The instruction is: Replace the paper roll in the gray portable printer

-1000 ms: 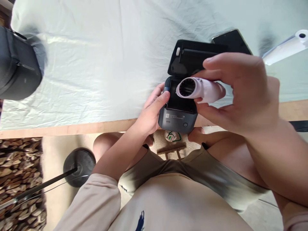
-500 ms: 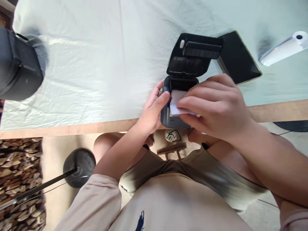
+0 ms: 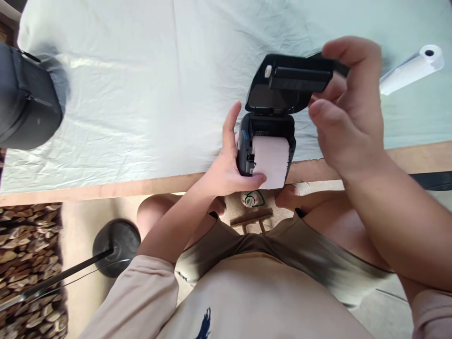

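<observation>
small dark grey plastic printer [image 3: 267, 123] sits at the white-clothed table's [image 3: 141, 94] near edge; seems light, rigid, best gripped by its sides. left hand [image 3: 226, 165] clasps its left side, thumb pinning flimsy white paper [image 3: 270, 157]; right hand [image 3: 349, 122] pinches its raised black lid [image 3: 282, 89].

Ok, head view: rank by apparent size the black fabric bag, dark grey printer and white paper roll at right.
1. Dark grey printer, lid open
2. Black fabric bag, cropped, so unsure
3. White paper roll

Left hand [image 3: 229, 165] low in a sideways clasp; right hand [image 3: 348, 113] higher, fingertips pinched together
</observation>
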Available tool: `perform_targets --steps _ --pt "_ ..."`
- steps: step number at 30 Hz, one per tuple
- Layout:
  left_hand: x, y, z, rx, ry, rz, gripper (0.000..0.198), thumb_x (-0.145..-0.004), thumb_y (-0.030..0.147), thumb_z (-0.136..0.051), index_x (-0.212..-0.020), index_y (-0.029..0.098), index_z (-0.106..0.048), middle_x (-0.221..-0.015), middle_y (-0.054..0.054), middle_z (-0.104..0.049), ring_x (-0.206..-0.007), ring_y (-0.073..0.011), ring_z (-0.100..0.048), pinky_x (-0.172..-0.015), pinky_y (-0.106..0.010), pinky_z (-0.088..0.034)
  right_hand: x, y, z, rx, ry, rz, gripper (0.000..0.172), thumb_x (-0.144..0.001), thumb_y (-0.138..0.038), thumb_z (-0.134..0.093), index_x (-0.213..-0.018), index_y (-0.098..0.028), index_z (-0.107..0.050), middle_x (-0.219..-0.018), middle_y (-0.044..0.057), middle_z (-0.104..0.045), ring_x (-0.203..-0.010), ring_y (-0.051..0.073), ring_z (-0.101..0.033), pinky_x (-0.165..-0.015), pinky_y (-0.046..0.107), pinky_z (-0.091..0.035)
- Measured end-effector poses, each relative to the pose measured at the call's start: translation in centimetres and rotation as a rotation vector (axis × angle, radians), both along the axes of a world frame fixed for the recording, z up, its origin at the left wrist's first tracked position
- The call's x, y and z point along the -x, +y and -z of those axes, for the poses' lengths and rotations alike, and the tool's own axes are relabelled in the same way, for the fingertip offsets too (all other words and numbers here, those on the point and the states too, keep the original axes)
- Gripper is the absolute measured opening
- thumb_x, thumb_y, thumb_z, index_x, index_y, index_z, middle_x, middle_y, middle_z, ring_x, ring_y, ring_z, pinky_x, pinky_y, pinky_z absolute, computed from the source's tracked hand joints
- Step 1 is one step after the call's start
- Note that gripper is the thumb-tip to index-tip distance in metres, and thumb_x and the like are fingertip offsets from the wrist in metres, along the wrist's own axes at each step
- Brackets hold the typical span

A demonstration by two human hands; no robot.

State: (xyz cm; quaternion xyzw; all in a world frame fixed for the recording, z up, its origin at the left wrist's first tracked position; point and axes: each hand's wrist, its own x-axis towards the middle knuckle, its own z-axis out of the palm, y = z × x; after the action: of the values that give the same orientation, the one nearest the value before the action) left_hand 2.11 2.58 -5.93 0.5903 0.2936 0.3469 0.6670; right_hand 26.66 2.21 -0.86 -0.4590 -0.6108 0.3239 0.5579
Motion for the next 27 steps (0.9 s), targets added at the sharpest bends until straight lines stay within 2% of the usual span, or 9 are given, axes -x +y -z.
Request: perform_targets --steps 3,7,11,15,17,20,23,25,27 --pt "0.3 0.1 0.3 -0.004 0.012 0.001 0.158 -0.086 0.059 -0.110 -0.197 0.046 0.001 -0.142 -0.009 -0.079 -0.113 -0.0355 -0.088 -0.105 -0.059 -0.073 -0.2 0.4 0.8 0.051 0.191 0.014 0.060 -0.097 -0.076 -0.084 -0.135 -0.031 -0.071 -0.114 0.005 -0.081 -0.119 0.028 -0.079 -0.113 0.049 -0.066" --pt "0.5 0.6 1.5 -0.056 0.003 0.034 0.159 -0.085 0.065 -0.110 -0.195 0.050 0.004 -0.147 -0.009 -0.074 -0.118 -0.0367 -0.087 -0.105 -0.059 -0.073 -0.5 -0.1 0.2 0.251 0.011 -0.074 0.040 -0.101 -0.059 -0.079 -0.129 -0.030 -0.075 -0.126 0.005 -0.083 -0.126 0.028 -0.079 -0.115 0.050 -0.066" --pt "0.2 1.2 3.7 -0.169 -0.103 0.135 0.160 -0.084 0.071 -0.108 -0.192 0.054 0.010 -0.165 -0.013 -0.065 -0.135 -0.0422 -0.083 -0.107 -0.061 -0.073 -0.6 -1.0 -1.1 0.329 -0.258 -0.240 0.060 -0.091 -0.056 -0.088 -0.144 -0.031 -0.074 -0.137 0.007 -0.079 -0.121 0.031 -0.078 -0.111 0.054 -0.065" --pt "0.0 1.1 4.8 -0.161 -0.120 0.043 0.138 -0.094 0.093 -0.090 -0.192 0.056 0.000 -0.164 -0.009 -0.068 -0.148 -0.0441 -0.078 -0.121 -0.065 -0.069 -0.5 -1.7 -2.2 0.351 -0.382 -0.297 0.073 -0.087 -0.057 -0.094 -0.153 -0.036 -0.073 -0.139 0.007 -0.077 -0.117 0.033 -0.078 -0.108 0.058 -0.067" --pt "0.2 0.7 4.3 -0.164 -0.101 0.004 0.122 -0.100 0.090 -0.086 -0.193 0.054 -0.014 -0.159 -0.007 -0.071 -0.150 -0.0433 -0.078 -0.124 -0.064 -0.069 -0.5 -1.9 -2.1 0.322 -0.419 -0.279 0.068 -0.089 -0.058 -0.093 -0.151 -0.037 -0.074 -0.139 0.007 -0.078 -0.116 0.033 -0.078 -0.108 0.057 -0.068" --pt "0.2 -0.2 2.4 -0.114 -0.095 -0.080 0.104 -0.103 0.084 -0.086 -0.187 0.047 -0.038 -0.158 -0.006 -0.074 -0.158 -0.0445 -0.073 -0.128 -0.061 -0.068 -0.7 -1.4 -0.9 0.216 -0.468 -0.256 0.066 -0.092 -0.061 -0.092 -0.151 -0.038 -0.072 -0.136 0.006 -0.079 -0.112 0.031 -0.078 -0.103 0.053 -0.069" --pt "-0.1 -1.0 0.2 0.064 -0.117 -0.240 0.079 -0.109 0.083 -0.078 -0.172 0.039 -0.060 -0.165 -0.004 -0.076 -0.165 -0.0427 -0.069 -0.125 -0.051 -0.071 -1.2 -0.5 1.2 0.159 -0.426 -0.293 0.068 -0.095 -0.063 -0.089 -0.154 -0.035 -0.069 -0.123 0.005 -0.080 -0.097 0.026 -0.076 -0.084 0.042 -0.067" --pt "-0.5 -1.2 -0.7 0.147 -0.136 -0.309 0.071 -0.109 0.080 -0.080 -0.165 0.037 -0.065 -0.162 -0.002 -0.079 -0.162 -0.0397 -0.071 -0.119 -0.044 -0.073 -1.2 -0.1 2.2 0.161 -0.382 -0.305 0.064 -0.100 -0.062 -0.085 -0.154 -0.032 -0.067 -0.120 0.005 -0.080 -0.092 0.023 -0.075 -0.077 0.036 -0.064" --pt "-0.7 -1.2 -1.1 0.195 -0.132 -0.332 0.071 -0.108 0.078 -0.083 -0.163 0.039 -0.065 -0.156 -0.002 -0.083 -0.155 -0.0371 -0.077 -0.115 -0.043 -0.074 -1.1 0.0 2.6 0.146 -0.372 -0.293 0.059 -0.105 -0.058 -0.080 -0.155 -0.031 -0.063 -0.126 0.007 -0.080 -0.095 0.023 -0.076 -0.080 0.036 -0.066"
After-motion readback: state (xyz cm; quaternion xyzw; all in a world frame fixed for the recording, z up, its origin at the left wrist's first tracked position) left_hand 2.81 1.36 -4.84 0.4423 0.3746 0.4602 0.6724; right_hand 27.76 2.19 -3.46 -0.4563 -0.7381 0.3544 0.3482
